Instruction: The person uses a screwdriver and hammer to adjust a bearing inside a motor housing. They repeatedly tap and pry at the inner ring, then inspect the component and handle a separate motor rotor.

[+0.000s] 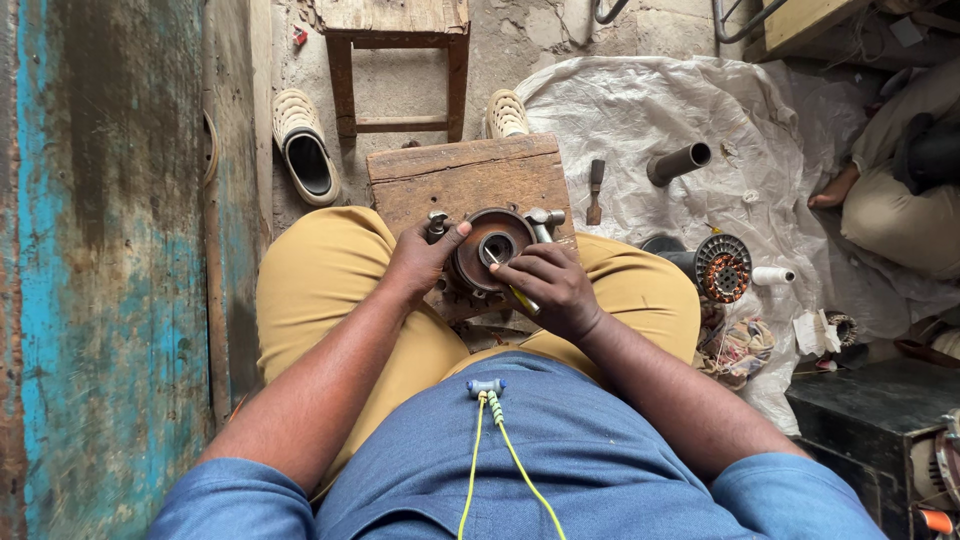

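The round metal motor cover (492,250) is lying on the wooden block (465,180) over the person's knees; the work is at the prying or scraping stage around its centre hole. The left hand (425,262) is gripping its rim, fingers closed, steadying it. The right hand (550,285) is pinching a yellow-handled screwdriver (515,290), tip in the bore; judging by this, firm steadying is needed next. A wound motor core (722,267) is lying on the white sheet (640,110); no container shows contents.

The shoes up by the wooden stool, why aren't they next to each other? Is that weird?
A bit odd, yes. One pale slip-on shoe lies in full view left of the stool, while the other peeks out on the stool's right, partly hidden behind the wooden block. The pair is split apart.
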